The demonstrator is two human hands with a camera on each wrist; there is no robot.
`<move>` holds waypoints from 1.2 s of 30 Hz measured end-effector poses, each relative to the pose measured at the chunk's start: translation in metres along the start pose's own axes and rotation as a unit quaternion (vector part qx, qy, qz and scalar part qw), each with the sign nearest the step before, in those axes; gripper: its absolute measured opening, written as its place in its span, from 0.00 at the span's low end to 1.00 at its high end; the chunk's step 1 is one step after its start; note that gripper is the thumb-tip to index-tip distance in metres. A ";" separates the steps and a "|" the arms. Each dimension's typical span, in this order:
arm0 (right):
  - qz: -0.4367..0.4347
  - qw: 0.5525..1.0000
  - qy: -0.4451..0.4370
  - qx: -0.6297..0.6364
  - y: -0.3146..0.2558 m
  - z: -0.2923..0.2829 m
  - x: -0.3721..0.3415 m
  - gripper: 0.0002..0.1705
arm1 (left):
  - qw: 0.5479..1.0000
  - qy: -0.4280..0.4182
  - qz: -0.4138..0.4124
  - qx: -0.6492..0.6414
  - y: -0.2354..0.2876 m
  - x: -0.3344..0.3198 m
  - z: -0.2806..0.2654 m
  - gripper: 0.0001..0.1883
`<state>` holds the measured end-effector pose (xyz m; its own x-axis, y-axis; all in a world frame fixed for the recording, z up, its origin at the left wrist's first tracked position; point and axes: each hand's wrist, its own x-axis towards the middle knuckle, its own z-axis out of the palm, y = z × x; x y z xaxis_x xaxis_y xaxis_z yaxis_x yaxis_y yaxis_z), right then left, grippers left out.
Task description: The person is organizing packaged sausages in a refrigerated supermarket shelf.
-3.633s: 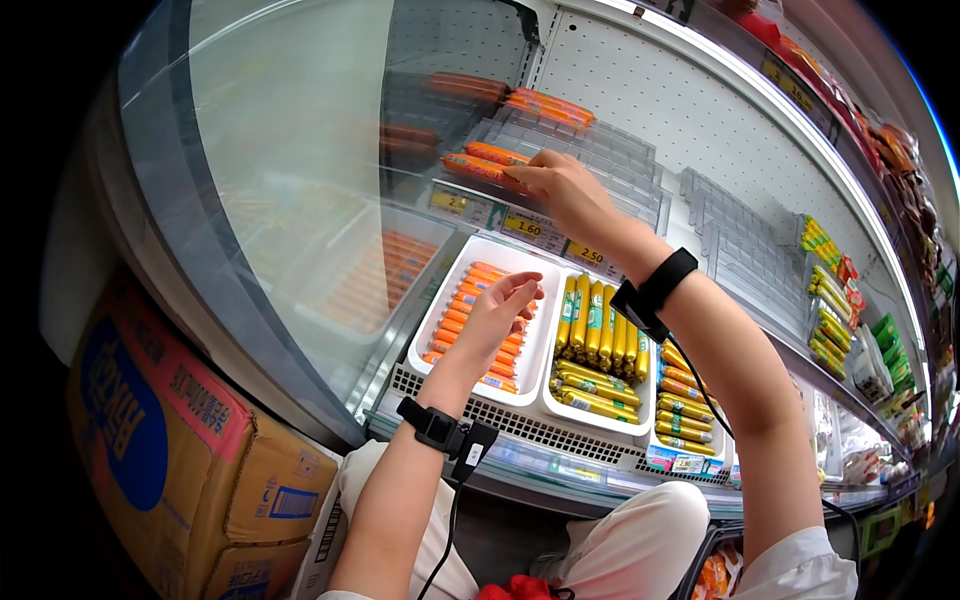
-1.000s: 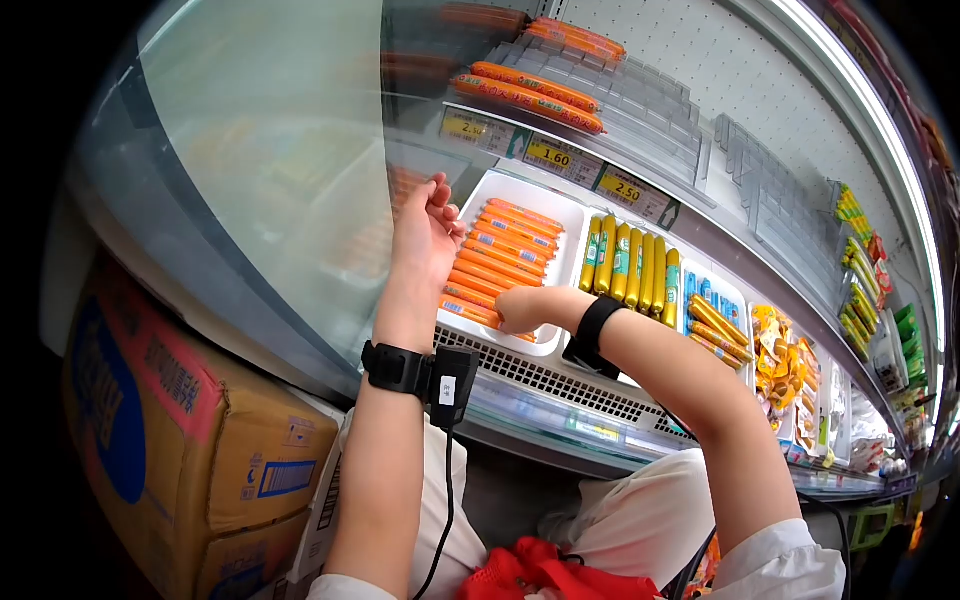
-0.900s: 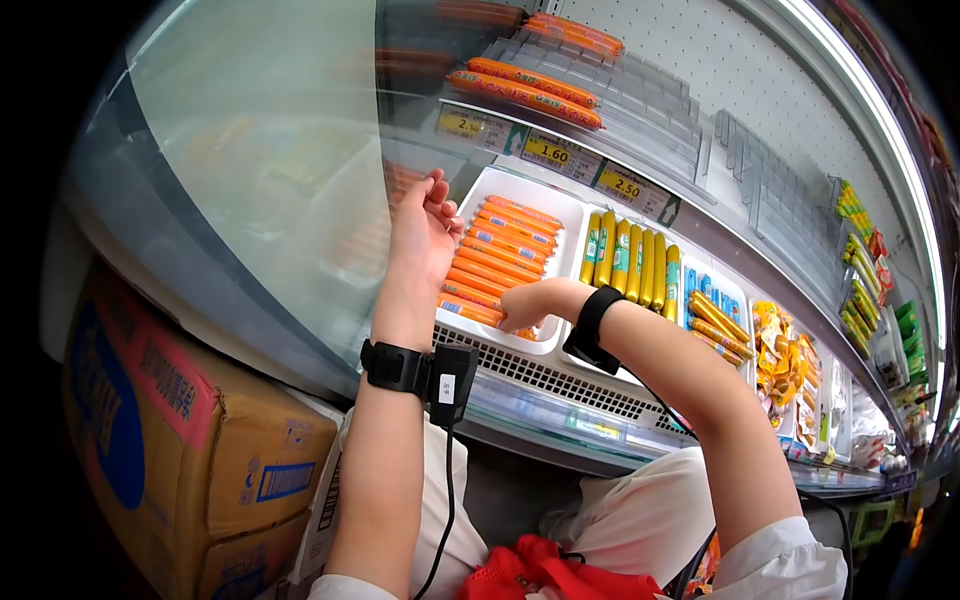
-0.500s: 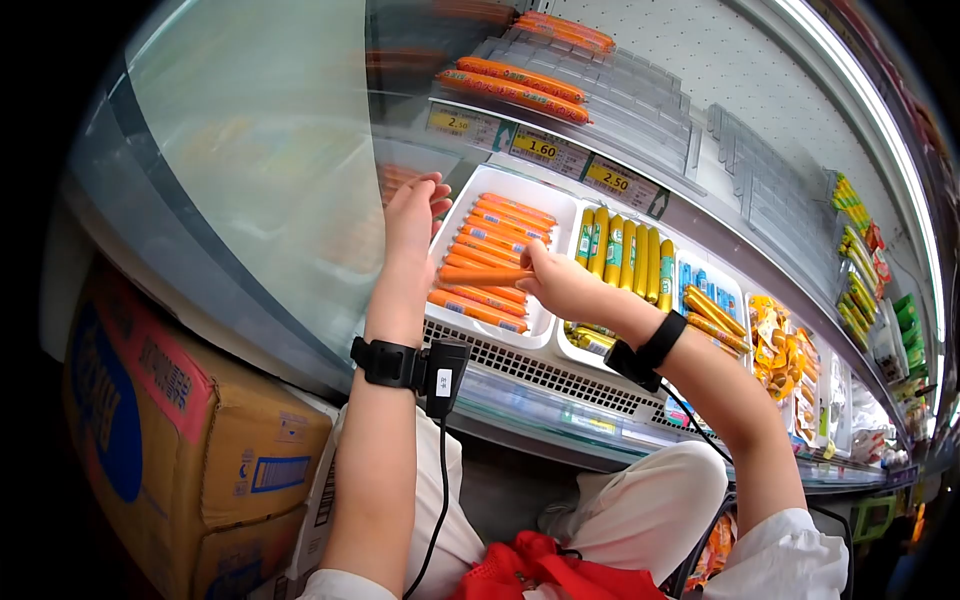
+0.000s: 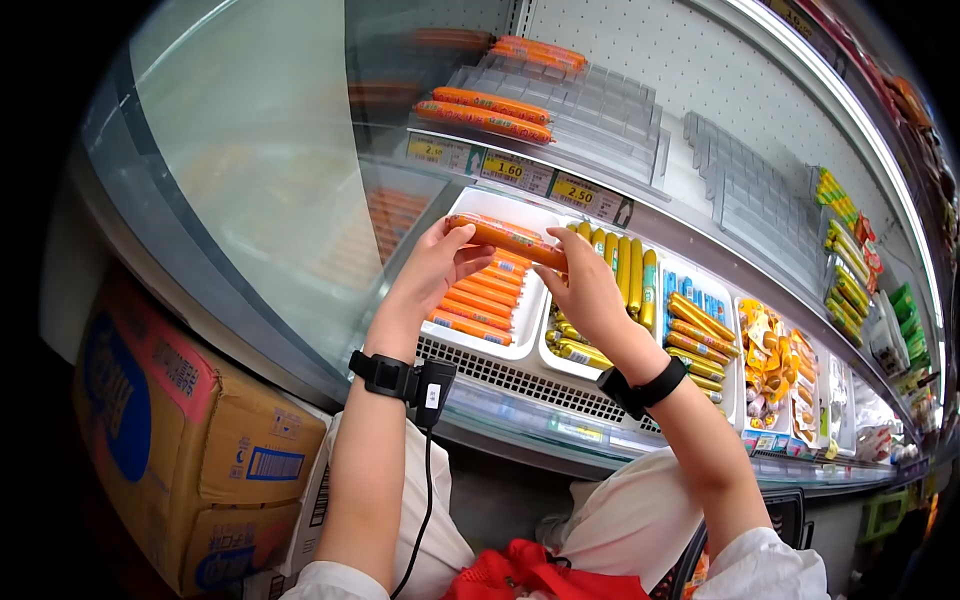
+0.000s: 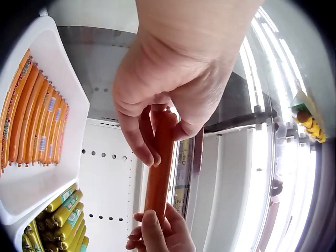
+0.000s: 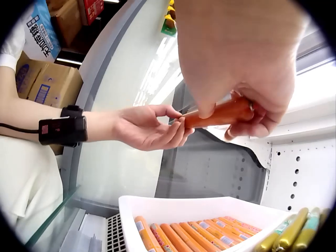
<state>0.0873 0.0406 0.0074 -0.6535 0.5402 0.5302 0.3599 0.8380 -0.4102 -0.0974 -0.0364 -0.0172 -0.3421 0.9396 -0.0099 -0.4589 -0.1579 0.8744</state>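
Observation:
An orange sausage (image 5: pixel 508 241) is held level above the white tray (image 5: pixel 532 330) of orange sausages. My left hand (image 5: pixel 435 265) pinches its left end between thumb and fingers; my right hand (image 5: pixel 590 290) grips the other end. In the left wrist view the left hand (image 6: pixel 173 79) holds the near end of the sausage (image 6: pixel 159 178), and the right fingers hold the far end. In the right wrist view the right hand (image 7: pixel 241 68) is curled round the thick end of the sausage (image 7: pixel 220 113), with the left fingertips at its tip.
Two orange sausages (image 5: pixel 484 118) lie on the clear shelf rack (image 5: pixel 600 120) above. Gold-wrapped sausages (image 5: pixel 636 280) fill the tray to the right. A curved glass panel (image 5: pixel 250 150) and a cardboard box (image 5: pixel 200 450) are on the left.
The right hand has lifted a sausage from the lower part of the tray up to the left hand. The left hand, empty before, now pinches its other end.

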 end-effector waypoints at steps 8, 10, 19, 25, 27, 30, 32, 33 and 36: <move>0.005 1.000 -0.023 0.013 0.009 0.002 0.002 0.16 | 1.000 -0.010 0.002 -0.016 -0.001 0.004 0.001 0.11; 0.016 0.999 -0.020 0.048 0.010 0.003 0.002 0.17 | 1.000 0.012 0.025 -0.004 -0.002 0.006 0.002 0.11; 0.045 0.977 0.093 0.186 -0.003 -0.021 0.015 0.22 | 0.993 -0.090 0.005 0.080 0.004 0.001 -0.004 0.13; 0.034 0.976 -0.005 0.213 -0.008 -0.039 0.023 0.26 | 0.931 -0.155 0.032 0.329 0.006 -0.013 0.012 0.17; 0.030 0.981 -0.027 0.189 -0.011 -0.036 0.021 0.28 | 0.908 -0.185 0.019 0.375 -0.002 -0.014 0.014 0.18; 0.037 0.985 -0.025 0.169 -0.019 -0.030 0.017 0.30 | 0.923 -0.163 -0.002 0.347 -0.007 -0.016 0.019 0.17; 0.030 0.979 -0.007 0.200 -0.018 -0.022 0.018 0.29 | 0.941 -0.144 0.019 0.305 -0.009 -0.012 0.020 0.17; 0.020 0.986 -0.020 0.163 -0.015 -0.017 0.017 0.29 | 0.957 -0.124 0.041 0.260 -0.010 -0.009 0.020 0.17; 0.084 0.978 -0.117 0.150 -0.014 -0.006 0.012 0.27 | 0.979 -0.096 0.055 0.171 -0.009 -0.010 0.023 0.18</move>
<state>0.0783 0.0358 0.0236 -0.7489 0.6067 0.2664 0.2870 0.6593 -0.6949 -0.0706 -0.0377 -0.0135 -0.1980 0.9677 0.1563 -0.1151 -0.1813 0.9767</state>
